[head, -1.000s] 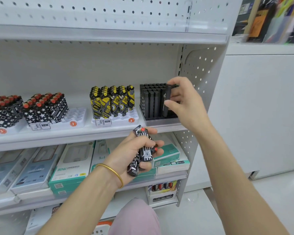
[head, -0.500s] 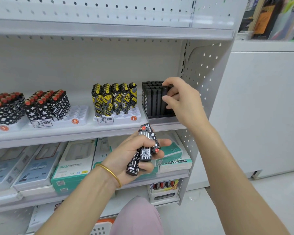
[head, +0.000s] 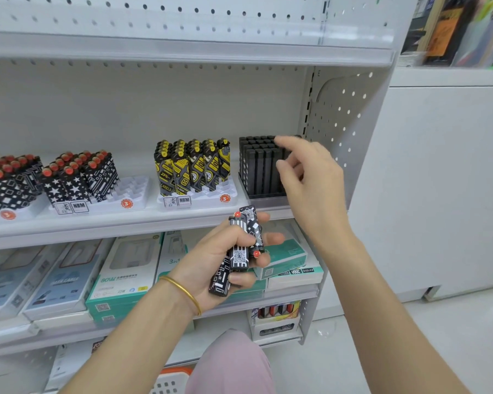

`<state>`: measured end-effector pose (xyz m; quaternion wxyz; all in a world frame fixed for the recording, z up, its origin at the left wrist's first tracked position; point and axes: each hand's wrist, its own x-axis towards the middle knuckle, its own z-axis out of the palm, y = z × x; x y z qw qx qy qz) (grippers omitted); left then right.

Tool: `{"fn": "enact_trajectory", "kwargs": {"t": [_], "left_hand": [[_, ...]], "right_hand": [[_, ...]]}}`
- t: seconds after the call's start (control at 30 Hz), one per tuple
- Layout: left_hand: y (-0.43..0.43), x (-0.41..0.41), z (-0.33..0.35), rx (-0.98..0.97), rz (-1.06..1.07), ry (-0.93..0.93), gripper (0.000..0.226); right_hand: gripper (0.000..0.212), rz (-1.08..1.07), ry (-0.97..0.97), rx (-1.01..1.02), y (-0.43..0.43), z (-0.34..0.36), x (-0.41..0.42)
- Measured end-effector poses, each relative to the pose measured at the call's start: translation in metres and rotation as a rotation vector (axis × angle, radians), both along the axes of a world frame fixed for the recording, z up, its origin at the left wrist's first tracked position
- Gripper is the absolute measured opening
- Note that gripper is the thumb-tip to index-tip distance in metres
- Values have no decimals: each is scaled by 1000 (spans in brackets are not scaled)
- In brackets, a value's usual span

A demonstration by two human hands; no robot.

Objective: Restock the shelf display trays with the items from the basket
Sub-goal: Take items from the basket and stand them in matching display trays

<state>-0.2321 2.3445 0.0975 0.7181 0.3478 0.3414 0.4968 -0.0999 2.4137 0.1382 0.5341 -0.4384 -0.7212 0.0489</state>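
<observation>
My left hand (head: 219,260) grips a bunch of black-and-white patterned lighters (head: 239,251) with red buttons, held in front of the shelf edge. My right hand (head: 310,177) hovers at the right side of the tray of plain black lighters (head: 258,166), fingers apart, holding nothing. On the same shelf stand a white tray of yellow-and-black lighters (head: 191,166) and a white tray of black-and-white lighters (head: 80,177) whose right part has bare slots (head: 131,189). Another patterned set (head: 6,183) fills the far left. The basket (head: 171,379) shows at the bottom edge.
The shelf's perforated side panel (head: 342,115) stands just right of my right hand. Boxed chargers and cables (head: 120,268) lie on the shelf below. A small box of lighters (head: 276,311) sits lower right. My knee (head: 234,362) is at the bottom centre.
My right hand set the black lighter it held into the black tray, then let go and opened its fingers. My left hand with its lighters stayed roughly in place.
</observation>
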Motion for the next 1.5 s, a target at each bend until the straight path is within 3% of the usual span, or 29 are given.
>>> {"fn": "enact_trajectory", "kwargs": {"t": [0.07, 0.13, 0.2, 0.37, 0.6, 0.73, 0.93, 1.13, 1.33, 1.5], "left_hand": [[0, -1, 0, 21, 6, 28, 42], [0, -1, 2, 48, 1, 52, 36], [-2, -1, 4, 60, -1, 76, 32], [-4, -6, 3, 4, 137, 4, 25], [-13, -27, 12, 81, 315, 98, 11], [-29, -49, 15, 112, 377, 95, 20], [-56, -99, 16, 137, 461, 175, 20], [-71, -140, 18, 99, 525, 223, 24], [-75, -159, 19, 13, 465, 137, 29], [-73, -163, 19, 10, 396, 7, 49]], "right_hand": [[14, 138, -143, -173, -13, 5, 2], [14, 334, -256, -401, -21, 5, 2], [9, 478, -135, -550, -23, 3, 3], [11, 510, 228, -551, -19, 2, 13], [17, 634, 179, -667, -29, -1, 0], [22, 615, 11, -540, -40, -4, -32], [25, 652, -54, -491, -58, -9, -91], [40, 831, 122, -600, -61, -2, -133], [44, 723, 99, -439, -39, 15, -168], [38, 659, 95, -339, -25, 20, -190]]}}
